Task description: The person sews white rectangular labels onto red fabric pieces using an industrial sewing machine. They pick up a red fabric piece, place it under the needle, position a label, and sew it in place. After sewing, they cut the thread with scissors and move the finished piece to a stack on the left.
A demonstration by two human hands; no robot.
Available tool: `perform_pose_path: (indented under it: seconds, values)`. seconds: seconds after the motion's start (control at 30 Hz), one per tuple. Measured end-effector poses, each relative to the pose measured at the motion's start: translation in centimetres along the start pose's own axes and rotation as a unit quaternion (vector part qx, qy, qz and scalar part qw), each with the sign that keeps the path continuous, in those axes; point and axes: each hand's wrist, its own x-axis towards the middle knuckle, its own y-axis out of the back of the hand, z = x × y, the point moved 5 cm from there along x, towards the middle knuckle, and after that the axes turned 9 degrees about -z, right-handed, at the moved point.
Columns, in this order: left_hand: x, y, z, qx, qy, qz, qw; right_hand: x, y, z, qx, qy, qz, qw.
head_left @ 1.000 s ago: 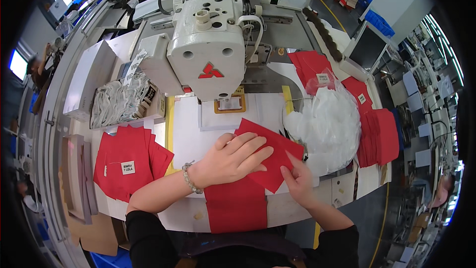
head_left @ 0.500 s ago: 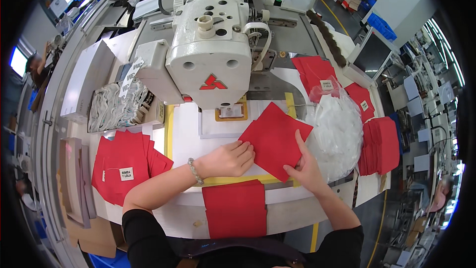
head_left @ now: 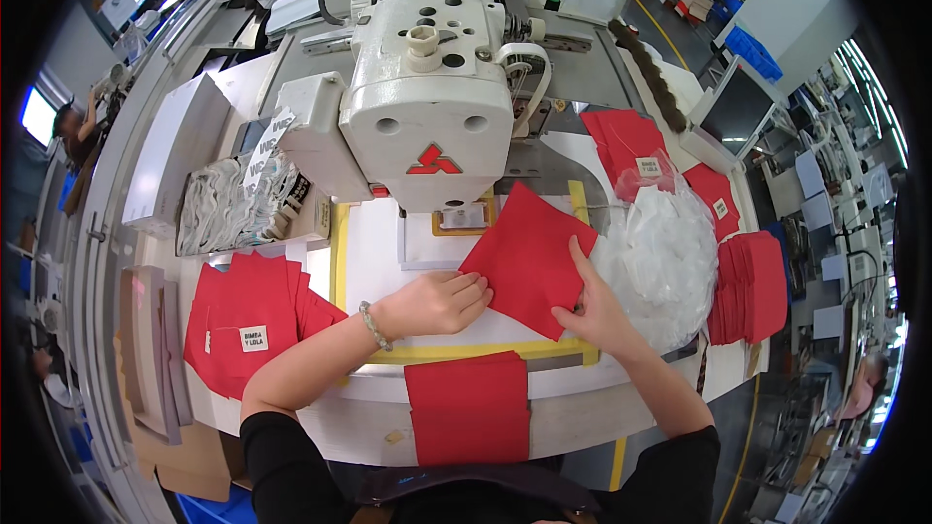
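Between my hands, a red fabric piece [head_left: 532, 267] is held at a slant just in front of the sewing machine [head_left: 427, 126]. My left hand [head_left: 437, 303] pinches its left corner, fingers curled, with a beaded bracelet on the wrist. On the opposite side, my right hand [head_left: 597, 311] grips the right edge, thumb on top and some fingers hidden beneath. The far part of the fabric reaches up beside the small brass-coloured clamp frame [head_left: 462, 220] under the machine head. A stack of red pieces [head_left: 468, 412] lies at the table's front edge.
Labelled red pieces [head_left: 248, 301] lie at left, beside a box of white labels [head_left: 238, 204]. At right are a clear bag of white material [head_left: 658, 267] and another red stack [head_left: 749, 286]. More labelled red pieces [head_left: 621, 141] sit behind the bag. Yellow tape [head_left: 466, 354] borders the work area.
The red fabric piece has moved slightly left and away from me, toward the clamp frame, with both hands still on it. The whole view has shifted a little.
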Motion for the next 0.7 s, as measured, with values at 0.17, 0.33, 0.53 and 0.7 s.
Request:
perform_pose_path:
  seconds: [0.17,0.33,0.53,0.7]
  values:
    - [0.2,-0.1,0.2,-0.010,-0.012,0.003,1.000,-0.9,0.0,1.1,0.013,0.005,0.023,1.000]
    - [0.2,-0.6,0.3,-0.028,-0.010,-0.005,1.000,-1.2,0.1,1.4,-0.009,-0.033,0.024,0.999]
    - [0.0,-0.6,0.5,-0.018,-0.015,-0.005,1.000,-2.0,-0.7,1.0,0.028,-0.005,0.047,0.999]
    - [0.2,-0.7,0.2,0.021,-0.014,-0.010,1.000,-1.2,-0.1,1.4,-0.004,0.016,0.058,0.998]
